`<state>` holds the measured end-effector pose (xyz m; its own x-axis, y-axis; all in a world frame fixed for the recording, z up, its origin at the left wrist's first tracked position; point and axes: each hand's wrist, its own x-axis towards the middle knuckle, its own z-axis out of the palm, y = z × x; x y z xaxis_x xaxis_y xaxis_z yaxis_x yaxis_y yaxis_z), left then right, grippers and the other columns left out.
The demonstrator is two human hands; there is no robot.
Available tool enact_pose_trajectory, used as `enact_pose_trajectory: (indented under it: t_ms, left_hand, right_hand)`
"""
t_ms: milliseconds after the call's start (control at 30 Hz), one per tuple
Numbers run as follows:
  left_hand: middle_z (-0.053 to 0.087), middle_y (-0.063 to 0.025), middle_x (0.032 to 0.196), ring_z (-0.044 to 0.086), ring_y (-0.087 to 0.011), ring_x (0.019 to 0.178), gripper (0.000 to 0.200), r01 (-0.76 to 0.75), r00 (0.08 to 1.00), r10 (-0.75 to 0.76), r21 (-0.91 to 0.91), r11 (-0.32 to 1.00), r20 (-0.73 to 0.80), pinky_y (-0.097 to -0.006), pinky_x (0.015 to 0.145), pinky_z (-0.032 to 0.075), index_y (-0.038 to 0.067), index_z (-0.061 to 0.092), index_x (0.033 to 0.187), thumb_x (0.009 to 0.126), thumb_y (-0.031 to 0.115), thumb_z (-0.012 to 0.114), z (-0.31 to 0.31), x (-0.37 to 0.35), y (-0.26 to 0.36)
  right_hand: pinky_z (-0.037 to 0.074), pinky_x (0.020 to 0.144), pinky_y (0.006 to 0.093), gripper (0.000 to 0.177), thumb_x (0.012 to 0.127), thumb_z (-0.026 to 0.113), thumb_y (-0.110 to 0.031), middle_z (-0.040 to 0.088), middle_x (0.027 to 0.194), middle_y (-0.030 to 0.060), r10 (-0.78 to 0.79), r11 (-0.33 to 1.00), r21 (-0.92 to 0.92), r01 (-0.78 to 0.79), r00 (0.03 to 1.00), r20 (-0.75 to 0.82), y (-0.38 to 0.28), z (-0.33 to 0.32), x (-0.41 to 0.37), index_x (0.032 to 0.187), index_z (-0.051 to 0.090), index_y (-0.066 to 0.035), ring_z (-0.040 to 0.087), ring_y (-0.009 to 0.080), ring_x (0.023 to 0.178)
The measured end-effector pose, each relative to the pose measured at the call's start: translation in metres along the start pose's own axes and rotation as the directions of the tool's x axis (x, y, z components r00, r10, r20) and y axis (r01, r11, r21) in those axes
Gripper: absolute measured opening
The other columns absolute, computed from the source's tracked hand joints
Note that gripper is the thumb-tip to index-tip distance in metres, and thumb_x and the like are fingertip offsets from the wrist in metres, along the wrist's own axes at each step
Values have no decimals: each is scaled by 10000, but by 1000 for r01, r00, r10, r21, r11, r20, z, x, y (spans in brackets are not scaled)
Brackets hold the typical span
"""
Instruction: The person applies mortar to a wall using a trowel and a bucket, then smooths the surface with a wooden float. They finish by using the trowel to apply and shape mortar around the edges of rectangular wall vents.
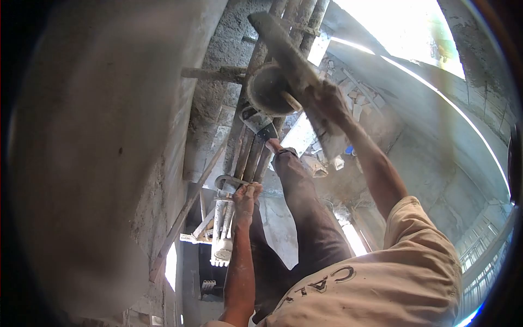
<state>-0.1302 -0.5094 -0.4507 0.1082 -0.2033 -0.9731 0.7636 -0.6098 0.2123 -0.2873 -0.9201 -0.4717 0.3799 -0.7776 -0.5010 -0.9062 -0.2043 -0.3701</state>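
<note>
My right hand is closed around a long, flat, mortar-smeared board, held slantwise above the scaffold poles. The board is slightly blurred. Partly behind it, a round bucket with a pale rim rests on the poles. Lower down, my left hand is closed on a trowel; its grey, rounded blade points left and my fingers cover most of the handle. My shoe, spotted with mortar, stands on the poles just below the bucket.
Several scaffold poles run lengthwise under me, with a crosspiece towards the wall. A large grey plastered wall fills the left side. Rubble lies on the floor far below. Bright light enters through an opening at upper right.
</note>
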Motion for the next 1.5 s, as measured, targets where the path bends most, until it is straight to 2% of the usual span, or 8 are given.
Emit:
enact_pose_trajectory:
  t_ms: [400,600,767,1000,1200,1267,1367,1500]
  left_hand:
    - [708,-36,927,627,-83,803,274,-234,972,231,98,967,41,-273,771,564,52,650,1089,1019,312,699,-5,-140,97]
    - [713,-46,1141,684,-147,959,301,-456,844,475,132,880,-249,-336,863,588,5,644,1197,997,217,720,-129,-307,99]
    - [744,-110,981,733,-199,861,340,-751,229,808,430,501,-543,-353,796,609,-17,705,1102,1048,311,633,-220,-458,97]
    - [731,-199,1042,743,-265,959,399,-847,-209,370,357,394,-905,-361,896,620,-92,672,1158,1078,286,570,-320,-632,69]
    - [746,-154,1125,730,-273,1014,243,-471,-586,462,744,474,-666,-373,873,585,14,725,1169,1050,188,602,-381,-683,44]
    - [695,-163,1277,684,-255,1124,331,72,-729,638,899,431,-248,-373,964,546,-12,670,1283,1068,222,579,-418,-700,44]
    - [599,-183,1424,660,-268,1176,514,-343,-768,487,909,235,-416,-393,998,546,-43,599,1383,1092,377,548,-436,-744,77]
    - [467,-184,1563,547,-312,1350,574,15,-847,529,990,140,-62,-442,1056,499,-1,465,1525,1119,406,465,-442,-842,117]
  right_hand:
    - [430,474,307,321,957,708,-345,587,652,-9,303,529,764,-369,923,236,-202,-68,-174,976,699,-24,554,92,537]
    - [512,554,280,397,1001,718,-411,688,795,34,50,174,984,-32,998,23,-270,-110,-247,1111,695,-30,646,103,637]
    - [505,575,340,269,1023,629,-184,638,856,84,202,624,771,124,928,-313,-280,-77,-179,1193,638,24,619,155,713]
    - [580,721,391,682,964,716,-542,687,924,97,175,37,998,57,983,-63,-395,-175,-277,1314,621,35,679,227,868]
    - [527,615,308,616,984,667,-185,673,867,18,-75,566,719,403,894,-442,-342,-85,-279,1550,441,-100,622,125,711]
    - [513,600,305,589,990,658,-175,677,857,2,-222,647,621,442,889,-401,-338,-85,-301,1541,462,-106,618,108,709]
    - [491,536,299,421,1005,704,-416,650,771,15,23,430,889,158,982,-185,-407,-157,-381,984,730,4,615,100,677]
    - [506,578,285,474,1013,681,-444,673,860,19,54,268,933,241,963,-264,-466,-240,-419,1180,685,0,625,105,692]
